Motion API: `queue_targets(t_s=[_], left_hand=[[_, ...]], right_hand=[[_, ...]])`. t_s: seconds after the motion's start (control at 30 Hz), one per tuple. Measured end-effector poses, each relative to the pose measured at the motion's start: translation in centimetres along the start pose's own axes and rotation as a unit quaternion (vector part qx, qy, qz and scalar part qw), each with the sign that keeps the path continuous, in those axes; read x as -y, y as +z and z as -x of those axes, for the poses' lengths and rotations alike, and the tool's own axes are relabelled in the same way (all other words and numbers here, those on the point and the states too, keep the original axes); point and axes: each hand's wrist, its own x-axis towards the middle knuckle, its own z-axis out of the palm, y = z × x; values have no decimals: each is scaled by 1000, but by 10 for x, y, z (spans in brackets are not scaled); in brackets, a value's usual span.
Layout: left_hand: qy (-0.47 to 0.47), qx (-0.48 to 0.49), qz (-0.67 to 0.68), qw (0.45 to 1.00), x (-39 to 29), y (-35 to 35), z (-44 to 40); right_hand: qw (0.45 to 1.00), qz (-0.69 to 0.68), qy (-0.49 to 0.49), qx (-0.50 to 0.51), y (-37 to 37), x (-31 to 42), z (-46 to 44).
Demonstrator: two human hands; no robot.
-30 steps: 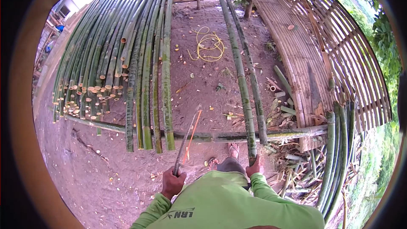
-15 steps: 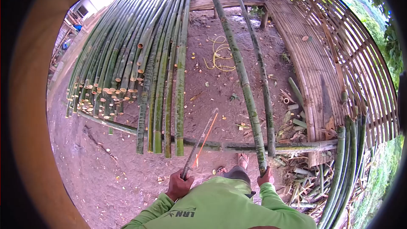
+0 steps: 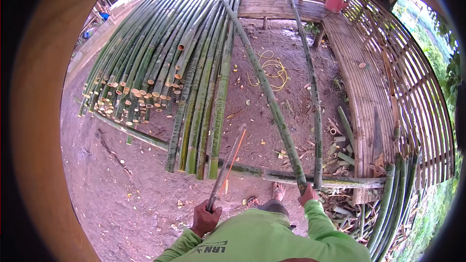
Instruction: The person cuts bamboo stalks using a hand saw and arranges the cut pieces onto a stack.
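Observation:
My left hand [image 3: 205,217] is closed round the handle of a long thin saw [image 3: 227,167] with an orange strip along one side; it points up and away from me. My right hand [image 3: 307,195] grips the near end of a long green bamboo pole [image 3: 272,99]. This pole slants up and to the left, over the crosswise pole [image 3: 257,171], its far end near the tops of the laid-out poles. Another pole [image 3: 313,97] lies to its right, its near end on the crosswise pole.
Many bamboo poles [image 3: 145,48] are stacked at the left. A yellow hose [image 3: 276,73] is coiled on the ground. A slatted bench [image 3: 361,77] and fence run along the right. A red container [image 3: 334,0] stands at the far corner. Offcuts lie at the lower right.
The far end of the pole in my right hand has swung left, toward the stacked poles. My left hand still holds the saw. The view has shifted, so the scene sits farther right.

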Motion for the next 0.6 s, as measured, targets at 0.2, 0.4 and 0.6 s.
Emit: queue_targets(t_s=[0.2,0.4,0.6], left_hand=[[-32,-53,66,996,5,-16,23],[5,-157,65,985,8,-39,50],[2,-158,28,987,30,-49,59]], right_hand=[[972,-137,-188,19,-31,161,-29],[808,-412,-334,255,22,341,19],[876,-133,-429,174,97,226,-1]])
